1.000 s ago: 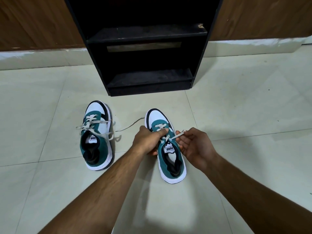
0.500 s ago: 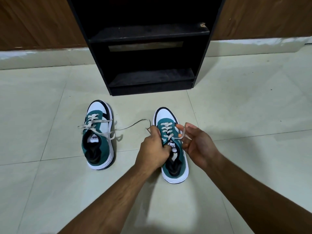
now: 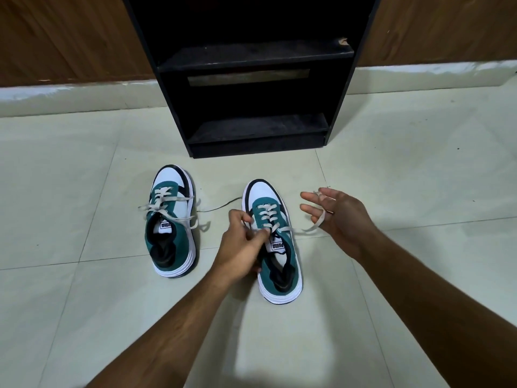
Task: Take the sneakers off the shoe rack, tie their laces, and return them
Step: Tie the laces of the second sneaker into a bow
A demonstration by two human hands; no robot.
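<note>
- The left hand (image 3: pixel 240 245) reaches in from below, its grip pinching the laces at the right sneaker's (image 3: pixel 275 242) tongue.
- The right hand (image 3: pixel 340 217) hovers palm-up to the right, fingers spread, a lace end (image 3: pixel 313 225) looped around them.
- Both sneakers lie on the floor (image 3: pixel 84 303), toes pointing toward the black shoe rack (image 3: pixel 251 79); the left sneaker (image 3: pixel 172 219) sits nearby, already tied.

My left hand (image 3: pixel 240 242) and right hand (image 3: pixel 340 217) were bare: no gloves, rings, watch or bands seen. Both forearms were uncovered right to frame edge, no sleeve in view. Fine hair showed along forearms; short nails on fingers
</note>
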